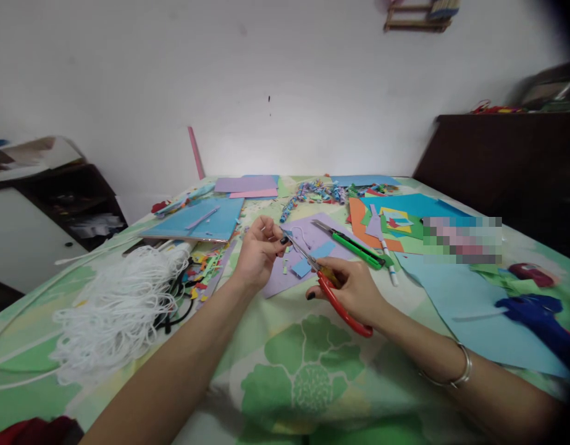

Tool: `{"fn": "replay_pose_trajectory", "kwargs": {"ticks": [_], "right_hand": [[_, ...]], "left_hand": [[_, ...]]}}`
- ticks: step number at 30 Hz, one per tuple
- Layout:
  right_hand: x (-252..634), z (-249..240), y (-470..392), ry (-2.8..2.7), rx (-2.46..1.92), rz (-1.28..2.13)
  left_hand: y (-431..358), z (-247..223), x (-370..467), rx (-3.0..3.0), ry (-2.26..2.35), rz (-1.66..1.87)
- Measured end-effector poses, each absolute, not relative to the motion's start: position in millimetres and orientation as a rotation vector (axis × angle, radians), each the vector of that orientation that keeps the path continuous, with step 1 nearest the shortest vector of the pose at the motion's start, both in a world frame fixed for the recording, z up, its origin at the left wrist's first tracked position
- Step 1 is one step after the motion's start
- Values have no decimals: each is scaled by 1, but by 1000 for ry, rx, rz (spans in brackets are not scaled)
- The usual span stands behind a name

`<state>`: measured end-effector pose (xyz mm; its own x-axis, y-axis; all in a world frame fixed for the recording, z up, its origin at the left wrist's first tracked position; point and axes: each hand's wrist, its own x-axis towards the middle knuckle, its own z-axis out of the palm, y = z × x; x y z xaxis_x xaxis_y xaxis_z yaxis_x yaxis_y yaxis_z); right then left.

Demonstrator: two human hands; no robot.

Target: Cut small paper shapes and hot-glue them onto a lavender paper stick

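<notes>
Red-handled metal scissors (328, 290) sit gripped in the right hand (354, 285), blades over the flat lilac paper sheet (276, 285), tips beside the left hand (261, 250), whose hold I can't make out, so a mistimed squeeze could nick a fingertip.

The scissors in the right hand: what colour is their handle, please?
The visible handle is mostly red; the head view shows it best.

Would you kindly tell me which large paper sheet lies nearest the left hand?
The central lilac sheet, below the blades of the red-handled scissors; the other large sheets lie farther off, toward the back and sides.
</notes>
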<state>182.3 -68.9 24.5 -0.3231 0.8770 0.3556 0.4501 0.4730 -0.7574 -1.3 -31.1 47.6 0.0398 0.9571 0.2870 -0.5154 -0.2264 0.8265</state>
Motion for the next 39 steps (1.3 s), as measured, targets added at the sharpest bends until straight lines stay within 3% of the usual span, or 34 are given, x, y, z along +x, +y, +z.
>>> {"fn": "replay_pose_trajectory", "kwargs": {"ticks": [39], "right_hand": [[178,22,-72,-1864,-1142,720]], "left_hand": [[-28,48,-3,1151,578,1531]]}}
